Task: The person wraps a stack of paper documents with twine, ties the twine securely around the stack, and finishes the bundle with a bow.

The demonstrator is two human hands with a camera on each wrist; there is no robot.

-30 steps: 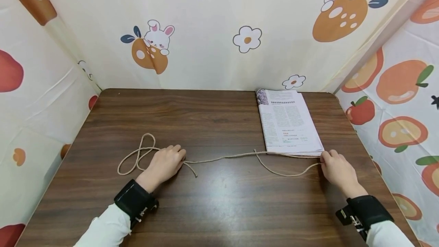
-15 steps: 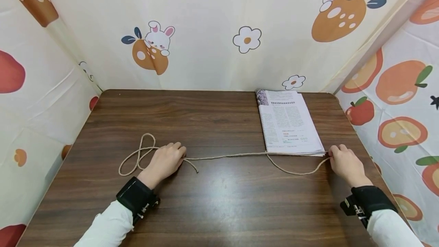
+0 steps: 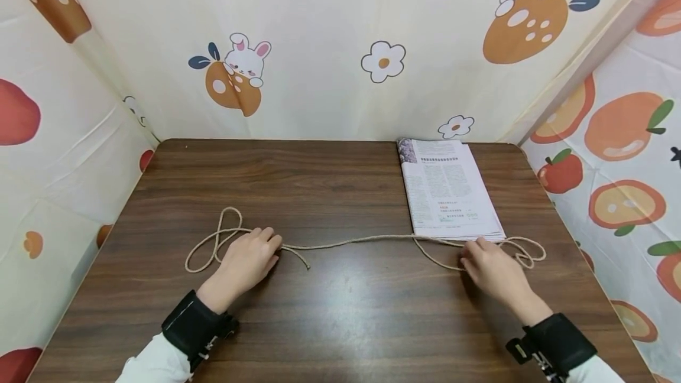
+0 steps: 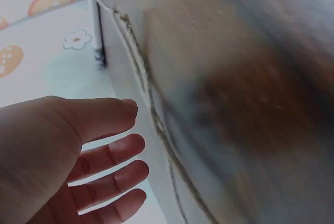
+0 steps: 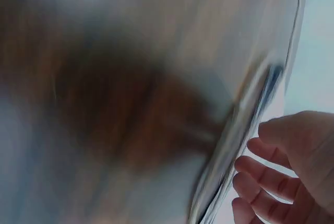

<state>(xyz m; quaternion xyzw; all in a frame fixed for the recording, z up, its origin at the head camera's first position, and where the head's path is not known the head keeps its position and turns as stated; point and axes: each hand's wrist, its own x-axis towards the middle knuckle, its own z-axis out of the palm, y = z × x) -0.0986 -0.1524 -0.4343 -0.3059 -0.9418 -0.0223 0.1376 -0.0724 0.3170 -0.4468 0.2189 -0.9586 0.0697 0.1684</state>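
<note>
A thin beige rope (image 3: 351, 242) stretches sideways across the brown table, with a crossed loop at its left part and a smaller loop at its right end. My left hand (image 3: 247, 262) is close over the left part; in the left wrist view its thumb and fingers (image 4: 112, 151) are spread apart, with the doubled rope (image 4: 141, 72) just beyond the fingertips. My right hand (image 3: 495, 268) hovers over the right part, by the near edge of a stack of printed sheets (image 3: 452, 194). The right wrist view shows its thumb and fingers (image 5: 266, 174) parted, nothing between them.
The wooden table (image 3: 340, 324) runs back to a cream curtain (image 3: 319, 93) printed with rabbits and flowers. Fruit-patterned sheets hang at both sides, the right one (image 3: 628, 152) close along the table edge. The paper stack lies at the back right.
My right hand has let go of the rope and moved left, leaving a loop lying on the table to its right. My left hand has drawn back slightly toward the lower left.
</note>
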